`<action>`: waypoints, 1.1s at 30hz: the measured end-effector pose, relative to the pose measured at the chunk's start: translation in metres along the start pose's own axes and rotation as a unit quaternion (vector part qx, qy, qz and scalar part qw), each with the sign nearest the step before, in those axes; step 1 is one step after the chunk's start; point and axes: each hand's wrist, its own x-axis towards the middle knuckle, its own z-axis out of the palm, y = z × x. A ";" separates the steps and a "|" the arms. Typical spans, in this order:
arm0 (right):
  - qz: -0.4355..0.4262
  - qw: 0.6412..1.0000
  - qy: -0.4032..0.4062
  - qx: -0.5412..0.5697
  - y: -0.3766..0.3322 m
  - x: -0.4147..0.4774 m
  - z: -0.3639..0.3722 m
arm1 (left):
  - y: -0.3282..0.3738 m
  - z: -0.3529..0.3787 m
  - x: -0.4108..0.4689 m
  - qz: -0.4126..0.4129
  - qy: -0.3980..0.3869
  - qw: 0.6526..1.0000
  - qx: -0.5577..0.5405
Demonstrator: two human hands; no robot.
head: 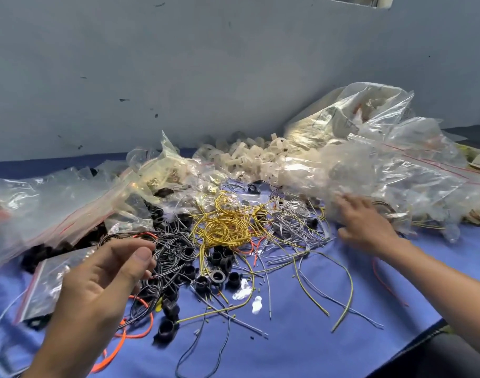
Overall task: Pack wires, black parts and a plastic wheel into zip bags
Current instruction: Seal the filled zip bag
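Curling above a tangle of dark grey wires (pixel 173 249), the left hand (pixel 102 279) has thumb and forefinger drawn close together, but whether they pinch a strand cannot be told; the right hand (pixel 365 223), blurred, is slack with fingers spread, its tips touching a heap of clear zip bags (pixel 397 170) and gripping nothing; between the hands sit a yellow wire coil (pixel 227 225) and black parts (pixel 222 259) on the blue cloth (pixel 301 350); an orange wire (pixel 151 320) loops beside the left forearm; a red-striped zip bag (pixel 46 287) lies left; whitish plastic wheels (pixel 249 156) pile by the wall (pixel 178 64)
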 end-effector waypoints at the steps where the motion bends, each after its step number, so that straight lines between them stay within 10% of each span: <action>1: 0.047 0.998 -0.007 0.037 0.007 0.000 -0.004 | 0.008 0.002 -0.001 -0.012 -0.015 1.000 -0.012; 9: 0.165 0.980 -0.017 0.106 0.007 0.013 -0.011 | 0.013 0.010 -0.009 -0.086 -0.002 0.996 0.014; 16: 0.094 0.916 0.231 0.315 -0.064 -0.066 0.028 | -0.025 -0.005 0.023 -0.083 0.087 0.973 0.196; 21: 0.160 0.874 0.169 0.426 -0.063 -0.063 0.043 | -0.049 -0.038 0.103 -0.111 0.193 0.877 0.427; 26: 0.187 0.876 0.134 0.425 -0.063 -0.058 0.046 | -0.073 -0.084 0.147 -0.186 0.046 0.745 0.639; 33: 0.154 0.910 0.115 0.367 -0.065 -0.065 0.036 | -0.067 -0.098 0.151 -0.129 0.107 0.788 0.592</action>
